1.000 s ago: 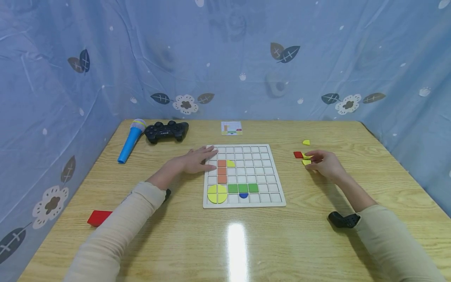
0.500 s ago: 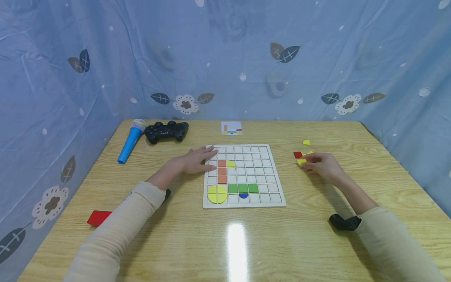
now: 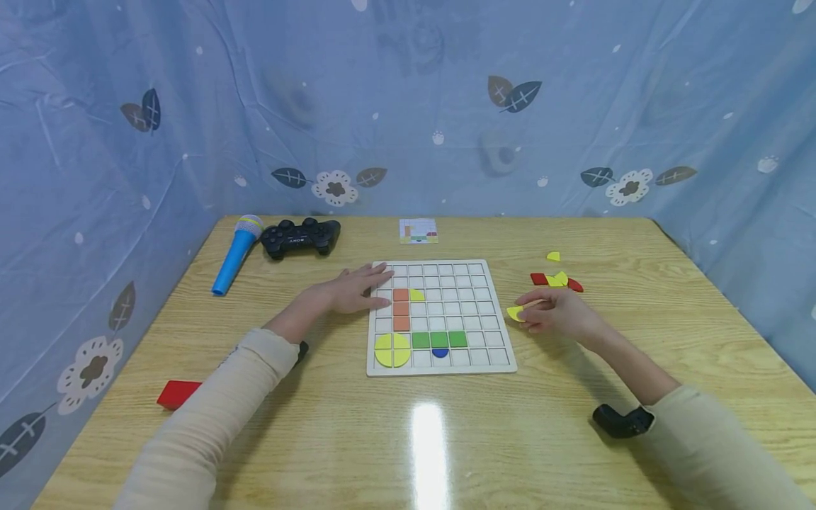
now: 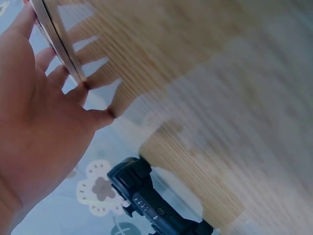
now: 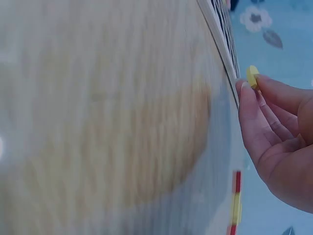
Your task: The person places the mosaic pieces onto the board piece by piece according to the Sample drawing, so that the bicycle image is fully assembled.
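Note:
A white grid board (image 3: 440,370) lies mid-table. On it are orange squares (image 3: 401,309), green squares (image 3: 439,340), a blue half-round tile (image 3: 440,352), a yellow circle of quarter tiles (image 3: 392,350) and a lone yellow quarter tile (image 3: 417,295). My left hand (image 3: 353,290) rests with spread fingers on the board's left edge; the left wrist view shows this hand (image 4: 54,103) at the edge too. Just off the board's right side, my right hand (image 3: 561,314) pinches a yellow quarter-round tile (image 3: 515,313) between thumb and fingertips. In the right wrist view the tile (image 5: 252,77) shows edge-on.
Red and yellow tiles (image 3: 556,280) lie in a cluster on the right, with one yellow tile (image 3: 553,256) behind. A pattern card (image 3: 418,231) sits behind the board. Back left are a blue toy microphone (image 3: 237,255) and a black game controller (image 3: 301,238). A red block (image 3: 178,394) is partly behind my left sleeve.
My right hand has drawn a yellow quarter-round tile from the cluster leftward to beside the board, uncovering a red tile there. The left hand stays in place.

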A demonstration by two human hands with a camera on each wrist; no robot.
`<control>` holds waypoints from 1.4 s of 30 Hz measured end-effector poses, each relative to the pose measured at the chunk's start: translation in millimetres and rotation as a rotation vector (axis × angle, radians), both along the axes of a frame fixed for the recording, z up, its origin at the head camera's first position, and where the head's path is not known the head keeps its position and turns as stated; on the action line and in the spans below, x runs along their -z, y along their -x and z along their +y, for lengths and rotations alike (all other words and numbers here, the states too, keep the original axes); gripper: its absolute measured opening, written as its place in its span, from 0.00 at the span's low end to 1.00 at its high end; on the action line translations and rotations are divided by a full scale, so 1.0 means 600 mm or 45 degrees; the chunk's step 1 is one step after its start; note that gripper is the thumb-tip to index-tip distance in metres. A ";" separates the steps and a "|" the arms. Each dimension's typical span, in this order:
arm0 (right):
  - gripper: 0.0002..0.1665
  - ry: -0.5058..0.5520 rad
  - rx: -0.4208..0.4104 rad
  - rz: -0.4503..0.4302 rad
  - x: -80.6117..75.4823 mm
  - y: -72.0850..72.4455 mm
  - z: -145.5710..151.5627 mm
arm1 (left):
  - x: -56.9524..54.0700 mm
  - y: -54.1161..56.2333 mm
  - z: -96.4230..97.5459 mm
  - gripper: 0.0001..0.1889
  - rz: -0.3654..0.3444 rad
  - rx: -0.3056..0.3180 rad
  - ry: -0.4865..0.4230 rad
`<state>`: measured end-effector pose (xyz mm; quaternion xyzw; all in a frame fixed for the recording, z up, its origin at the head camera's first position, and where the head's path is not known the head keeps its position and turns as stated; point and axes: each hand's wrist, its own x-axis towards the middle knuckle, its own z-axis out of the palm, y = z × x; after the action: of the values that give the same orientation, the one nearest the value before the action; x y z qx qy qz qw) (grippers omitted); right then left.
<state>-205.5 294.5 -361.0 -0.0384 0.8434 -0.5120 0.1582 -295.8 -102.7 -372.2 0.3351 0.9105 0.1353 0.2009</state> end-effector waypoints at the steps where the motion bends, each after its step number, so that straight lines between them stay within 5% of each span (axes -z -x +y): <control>1: 0.22 0.001 -0.009 -0.005 -0.001 -0.004 -0.006 | 0.000 0.000 0.000 0.37 -0.001 0.000 0.000; 20: 0.13 -0.010 -0.159 -0.075 0.008 -0.040 -0.070 | -0.001 -0.003 -0.001 0.38 0.011 0.012 -0.016; 42: 0.10 -0.192 -0.183 0.056 0.003 -0.061 -0.102 | -0.004 -0.006 0.000 0.37 0.016 0.017 -0.017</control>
<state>-168.8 233.1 -362.9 -0.0978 0.8780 -0.4333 0.1784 -292.2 -102.4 -369.5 0.3432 0.9086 0.1380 0.1940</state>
